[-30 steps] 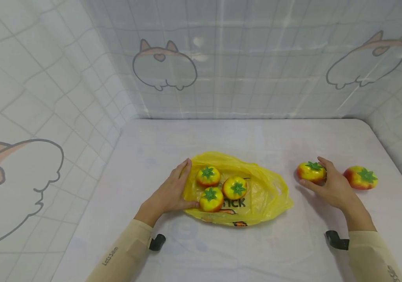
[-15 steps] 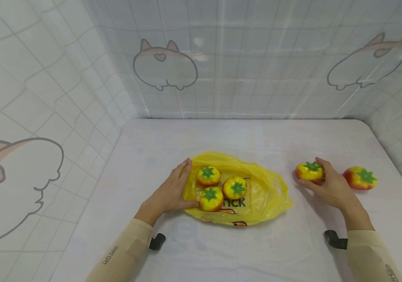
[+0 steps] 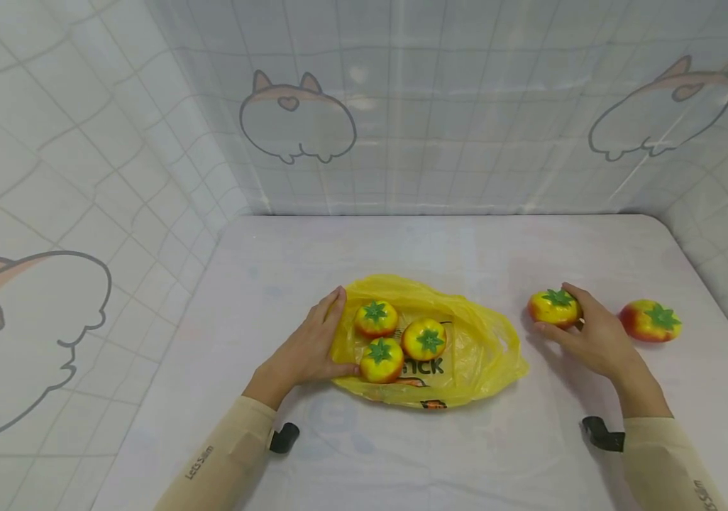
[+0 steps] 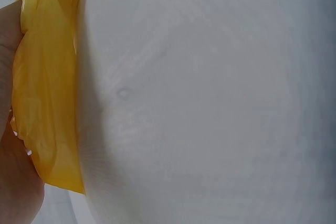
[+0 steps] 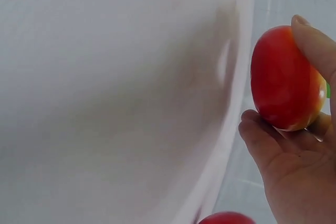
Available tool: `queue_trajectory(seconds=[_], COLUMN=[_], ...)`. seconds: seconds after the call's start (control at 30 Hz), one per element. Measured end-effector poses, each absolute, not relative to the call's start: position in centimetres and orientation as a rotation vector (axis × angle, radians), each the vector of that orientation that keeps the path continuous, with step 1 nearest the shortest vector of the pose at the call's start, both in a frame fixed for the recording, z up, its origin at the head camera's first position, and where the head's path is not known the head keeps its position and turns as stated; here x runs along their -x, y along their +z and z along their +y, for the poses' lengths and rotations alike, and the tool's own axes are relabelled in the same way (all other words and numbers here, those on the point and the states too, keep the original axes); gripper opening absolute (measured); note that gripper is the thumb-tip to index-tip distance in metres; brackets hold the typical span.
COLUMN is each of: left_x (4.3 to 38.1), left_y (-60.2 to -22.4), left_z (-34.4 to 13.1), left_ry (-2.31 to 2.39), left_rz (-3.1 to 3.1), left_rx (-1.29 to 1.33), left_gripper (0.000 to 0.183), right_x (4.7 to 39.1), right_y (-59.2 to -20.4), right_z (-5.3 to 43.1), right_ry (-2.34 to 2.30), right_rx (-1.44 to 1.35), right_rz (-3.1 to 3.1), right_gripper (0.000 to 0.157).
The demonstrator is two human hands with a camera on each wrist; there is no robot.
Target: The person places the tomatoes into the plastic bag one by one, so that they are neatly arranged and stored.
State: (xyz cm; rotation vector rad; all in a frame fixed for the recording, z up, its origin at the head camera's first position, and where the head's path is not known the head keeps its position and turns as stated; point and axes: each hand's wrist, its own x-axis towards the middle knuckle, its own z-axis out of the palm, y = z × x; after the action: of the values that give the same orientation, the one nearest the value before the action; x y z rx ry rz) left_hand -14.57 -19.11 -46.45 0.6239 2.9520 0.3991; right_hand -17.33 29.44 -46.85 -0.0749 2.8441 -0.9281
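Observation:
A yellow plastic bag (image 3: 472,369) lies spread on the table, with several red-and-yellow toy fruits (image 3: 424,339) with green leafy tops on it; whether they sit inside its mouth is hard to tell. My left hand (image 3: 303,348) holds the bag's left end, thumb at the near side and fingers at the far side. In the left wrist view the yellow plastic (image 4: 50,87) partly hides that hand. To the right of the bag, my right hand (image 3: 597,337) grips another toy fruit (image 3: 553,306) between thumb and fingers. The right wrist view shows the held fruit's glossy red underside (image 5: 281,77).
One more toy fruit (image 3: 650,321) lies on the white table (image 3: 428,454), right of my right hand. A pale tiled curtain (image 3: 440,142) with cartoon animal drawings stands behind and along the sides. Black wrist mounts (image 3: 603,433) stick out from both sleeves.
My right hand has moved slightly left toward the bag, carrying the gripped toy fruit with it. The left hand, the bag and the fruits on it keep their places.

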Motion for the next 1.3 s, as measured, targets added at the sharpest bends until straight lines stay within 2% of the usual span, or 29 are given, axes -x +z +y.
queue_trajectory(seconds=[0.77, 1.3], left_x=[14.6, 14.3], left_y=[-46.5, -46.4], left_z=[-19.2, -19.3], left_ry=[0.41, 0.403], left_rz=[2.947, 2.946], left_rx=[-0.615, -0.613], left_gripper=[0.137, 0.138], right_x=[15.5, 13.6], right_y=[-43.3, -42.1], right_z=[24.5, 21.2], right_ry=[-1.212, -1.271], right_rx=[0.449, 0.637], right_rz=[2.968, 2.942], right_gripper=[0.091, 0.088])
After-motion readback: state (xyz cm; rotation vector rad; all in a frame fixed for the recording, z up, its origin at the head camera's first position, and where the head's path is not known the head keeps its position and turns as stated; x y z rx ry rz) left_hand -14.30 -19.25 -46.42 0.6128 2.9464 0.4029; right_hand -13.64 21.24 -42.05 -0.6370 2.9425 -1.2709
